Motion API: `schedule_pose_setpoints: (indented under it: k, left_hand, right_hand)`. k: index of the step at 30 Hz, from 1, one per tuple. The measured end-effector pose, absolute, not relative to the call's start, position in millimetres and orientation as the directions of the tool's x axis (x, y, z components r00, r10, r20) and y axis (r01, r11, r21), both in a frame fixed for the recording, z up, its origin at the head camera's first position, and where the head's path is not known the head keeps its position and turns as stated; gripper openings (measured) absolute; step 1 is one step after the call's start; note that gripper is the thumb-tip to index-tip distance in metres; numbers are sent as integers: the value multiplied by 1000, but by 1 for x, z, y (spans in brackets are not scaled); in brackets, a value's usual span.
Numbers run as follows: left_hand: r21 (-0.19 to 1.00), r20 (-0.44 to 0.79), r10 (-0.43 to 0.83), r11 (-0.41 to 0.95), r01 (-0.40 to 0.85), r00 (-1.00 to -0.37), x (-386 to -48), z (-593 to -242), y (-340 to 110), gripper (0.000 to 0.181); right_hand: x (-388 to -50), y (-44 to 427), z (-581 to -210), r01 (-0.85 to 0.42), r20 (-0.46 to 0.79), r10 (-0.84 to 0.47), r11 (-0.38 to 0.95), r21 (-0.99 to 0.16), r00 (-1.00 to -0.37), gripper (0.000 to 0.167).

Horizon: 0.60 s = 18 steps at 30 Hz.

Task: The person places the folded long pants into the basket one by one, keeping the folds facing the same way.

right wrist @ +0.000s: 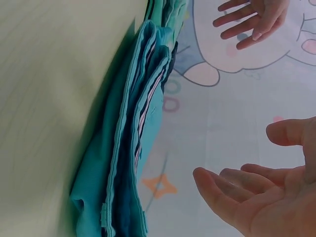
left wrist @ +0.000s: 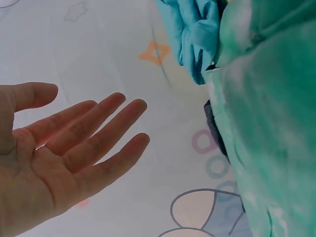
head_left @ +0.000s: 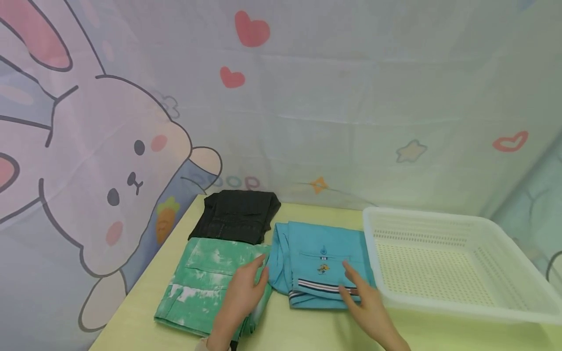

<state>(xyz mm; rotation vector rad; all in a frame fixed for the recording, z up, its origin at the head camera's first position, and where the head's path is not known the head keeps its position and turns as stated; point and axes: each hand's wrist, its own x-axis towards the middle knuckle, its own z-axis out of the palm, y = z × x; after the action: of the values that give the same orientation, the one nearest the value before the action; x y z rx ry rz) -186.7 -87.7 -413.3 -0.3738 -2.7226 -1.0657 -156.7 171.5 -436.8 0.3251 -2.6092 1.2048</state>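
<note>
Folded blue cloth (head_left: 327, 248), with a small embroidered figure and a dark-and-white striped band, lies mid-table beside the basket. Above its lower right part hovers my right hand (head_left: 366, 307), fingers extended and holding nothing. My left hand (head_left: 246, 290) is over the right side of a folded green-and-white patterned garment (head_left: 206, 273); its fingers are spread and hold nothing. In the left wrist view the left hand (left wrist: 74, 153) shows an upturned palm, apart from the cloth. The right wrist view has the right hand (right wrist: 261, 187) apart from the blue cloth's layered edge (right wrist: 133, 128).
Behind the green garment lies a folded black garment (head_left: 239, 214). A white perforated plastic basket (head_left: 448, 312) stands at the right of the pale yellow table (head_left: 140, 302). A printed curtain (head_left: 329, 122) with a rabbit and hearts hangs behind.
</note>
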Motion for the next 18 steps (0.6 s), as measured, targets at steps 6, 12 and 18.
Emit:
schedule_pose_setpoints:
  k: [6,12,18]
  left_hand:
    - [609,281,135,740,285,-950,-178,-404,-90,36]
    - [630,241,113,738,244,-964,-169,-397,-96,37]
    - [622,242,81,752,218,-967,-167,-396,-104,36]
  right_hand:
    - [-157,169,-437,-253,259,-80,608,-752,-963,53]
    - [-158,168,-440,-266,271,-83,595,-758,-959,52]
    - [-159,166,-444,-262,263,-83,575,-775,-961,48]
